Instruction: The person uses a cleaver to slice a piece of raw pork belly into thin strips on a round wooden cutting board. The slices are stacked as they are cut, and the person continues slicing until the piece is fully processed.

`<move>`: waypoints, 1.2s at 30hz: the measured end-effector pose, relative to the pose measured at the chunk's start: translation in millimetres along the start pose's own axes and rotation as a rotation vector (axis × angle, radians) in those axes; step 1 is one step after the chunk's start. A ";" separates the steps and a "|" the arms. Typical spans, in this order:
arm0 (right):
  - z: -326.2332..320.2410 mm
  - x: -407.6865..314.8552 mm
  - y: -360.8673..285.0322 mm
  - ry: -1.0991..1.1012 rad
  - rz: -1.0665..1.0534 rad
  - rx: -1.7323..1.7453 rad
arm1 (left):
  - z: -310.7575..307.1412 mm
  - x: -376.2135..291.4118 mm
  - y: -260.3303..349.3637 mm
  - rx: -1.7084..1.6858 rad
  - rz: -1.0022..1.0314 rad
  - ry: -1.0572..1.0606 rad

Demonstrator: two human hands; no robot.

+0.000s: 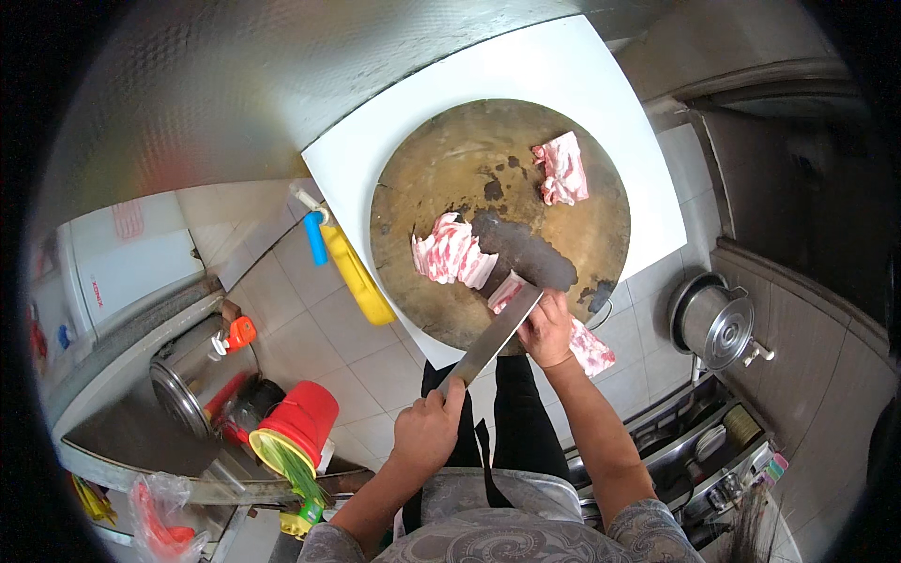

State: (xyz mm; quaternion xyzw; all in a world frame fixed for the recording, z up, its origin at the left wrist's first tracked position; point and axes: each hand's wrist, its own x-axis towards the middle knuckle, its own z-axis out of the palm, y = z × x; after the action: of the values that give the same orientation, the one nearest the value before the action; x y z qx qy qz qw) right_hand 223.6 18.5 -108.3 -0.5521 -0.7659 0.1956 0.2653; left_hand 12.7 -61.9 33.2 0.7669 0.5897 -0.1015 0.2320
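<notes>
My left hand (pixel 428 424) grips the handle of a long cleaver-like kitchen knife (pixel 495 341), its broad blade slanting up and right across the near part of a round wooden chopping block (pixel 436 162). Against the blade, my right hand (pixel 549 329) holds a strip of raw fatty pork (pixel 591 350), whose tail hangs past the block's near edge. Part of the meat shows beyond the blade as a cut end (pixel 505 291). Left of it lies a fanned pile of thin pork slices (pixel 450 250). A separate chunk of pork (pixel 563 169) rests at the block's far right.
The block sits on a white board (pixel 577 63). A yellow plastic container (pixel 359 278) and a blue tube (pixel 315 239) are left of it. A red bucket (pixel 303 415) with green stalks tips at lower left. At right stand a lidded steel pot (pixel 718 324) and a steel sink unit (pixel 676 457).
</notes>
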 end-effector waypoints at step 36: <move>-0.4 5.2 0.5 -0.058 -0.004 0.013 | 25.8 73.5 2.0 -0.171 0.007 -0.005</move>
State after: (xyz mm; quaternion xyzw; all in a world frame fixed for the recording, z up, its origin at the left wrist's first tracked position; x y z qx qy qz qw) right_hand 222.9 23.6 -107.2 -0.5429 -0.7730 0.2163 0.2468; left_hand 38.5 -11.6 -20.4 0.7460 0.5930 -0.0519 0.2984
